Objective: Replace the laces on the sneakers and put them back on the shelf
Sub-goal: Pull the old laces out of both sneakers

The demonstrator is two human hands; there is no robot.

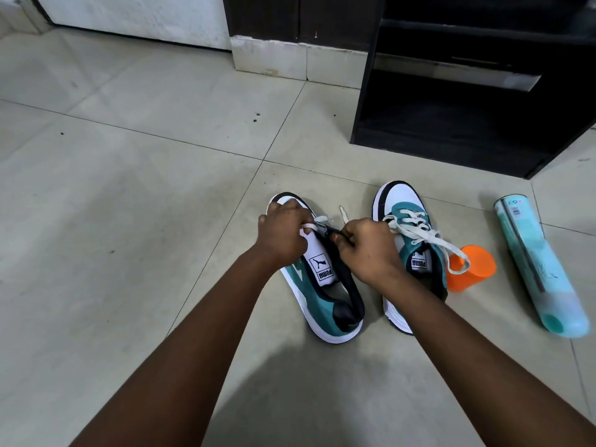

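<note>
Two teal, white and black sneakers stand side by side on the tiled floor. The left sneaker (317,295) has its white tongue pulled up, with a white lace (344,216) only at the eyelets near the toe. My left hand (283,232) grips the front of this shoe and a loop of the lace. My right hand (366,245) pinches the lace and the shoe's dark eyelet edge. The right sneaker (404,204) is laced, and its loose white lace ends (451,250) trail to the right.
A dark shelf unit (467,101) stands open at the back right. An orange cup (474,267) lies beside the right sneaker, under its lace ends. A long teal tube (538,269) lies further right. Bare tiles spread to the left.
</note>
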